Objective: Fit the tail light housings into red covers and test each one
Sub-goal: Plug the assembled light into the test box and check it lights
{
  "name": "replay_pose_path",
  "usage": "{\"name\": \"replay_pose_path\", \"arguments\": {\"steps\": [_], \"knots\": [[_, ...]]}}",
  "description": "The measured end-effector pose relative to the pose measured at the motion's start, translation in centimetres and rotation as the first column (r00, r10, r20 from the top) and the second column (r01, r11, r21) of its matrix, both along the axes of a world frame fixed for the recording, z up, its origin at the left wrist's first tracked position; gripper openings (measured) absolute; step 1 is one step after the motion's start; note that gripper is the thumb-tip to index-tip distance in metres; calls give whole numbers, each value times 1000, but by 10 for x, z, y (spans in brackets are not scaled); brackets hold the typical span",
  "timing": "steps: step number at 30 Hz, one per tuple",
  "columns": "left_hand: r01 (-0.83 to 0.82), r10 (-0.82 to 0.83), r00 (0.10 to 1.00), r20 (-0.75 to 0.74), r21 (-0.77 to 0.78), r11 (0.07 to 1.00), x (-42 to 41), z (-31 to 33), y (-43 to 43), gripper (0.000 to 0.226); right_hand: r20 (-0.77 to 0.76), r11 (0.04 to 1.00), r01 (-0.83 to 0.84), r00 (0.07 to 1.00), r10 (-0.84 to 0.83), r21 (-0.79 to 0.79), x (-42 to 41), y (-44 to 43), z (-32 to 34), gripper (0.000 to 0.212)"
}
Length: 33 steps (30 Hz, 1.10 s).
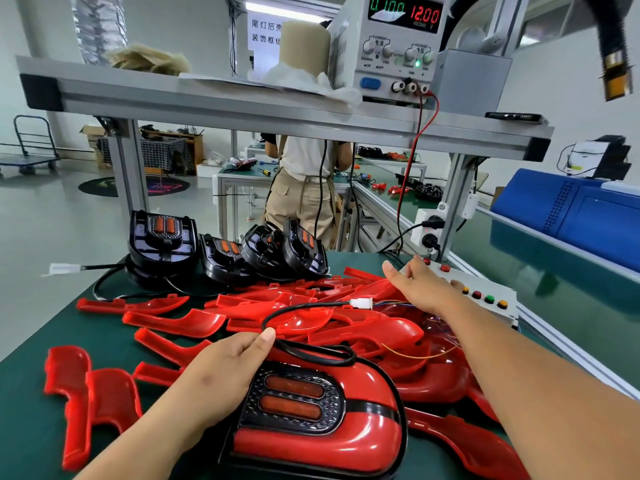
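The left hand (221, 372) grips the side of the tail light (294, 398), which sits in its red cover (311, 448) on the green table (24, 410). The right hand (420, 287) lies flat, fingers straight, on the button box (491, 289).

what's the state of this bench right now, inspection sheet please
surface: green mat, mostly covered by parts
job's things: one assembled tail light in its red cover, nearest; bare black housings at the far edge; loose red covers between
clutter: crumpled wrapping on the upper shelf
grips: left hand holds the assembled tail light's left side; right hand, fingers extended, reaches to the button box
cables: black cable loops to a white connector; red lead drops from the power supply
surroundings: a person stands at a bench behind
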<state>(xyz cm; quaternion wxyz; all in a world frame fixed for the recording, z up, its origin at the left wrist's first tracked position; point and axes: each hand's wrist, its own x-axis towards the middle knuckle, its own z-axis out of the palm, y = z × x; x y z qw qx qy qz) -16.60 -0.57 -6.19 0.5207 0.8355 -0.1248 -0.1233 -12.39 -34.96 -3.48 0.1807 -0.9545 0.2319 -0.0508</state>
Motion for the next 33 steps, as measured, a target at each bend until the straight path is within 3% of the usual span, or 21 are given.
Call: {"name": "replay_pose_path", "arguments": {"steps": [3,5,8,11,14,21,33], "knots": [[16,-16,1000,22,3,1000,2,-4,5,69,103,999,23,995,-20,-26,-6,-5,2,60],[3,-3,1000,19,-1,1000,2,-3,5,66,161,995,74,985,-63,-62,-12,-11,2,58],[-11,11,1000,18,-22,1000,2,1,3,57,203,969,225,958,-201,-102,-26,-24,1,75],[-17,18,1000,19,-38,999,0,1,1,54,153,935,312,946,-287,-170,-40,-36,-5,87],[-21,22,1000,21,-58,998,0,0,1,48,74,937,303,953,-295,-172,-50,-41,-13,93],[-2,3,1000,7,-81,997,2,-2,3,32,54,947,276,961,-270,-164,-52,-46,-19,102],[38,-38,999,9,-62,997,4,-2,7,47,-8,950,239,969,-245,-204,-53,-44,-17,103]]}}
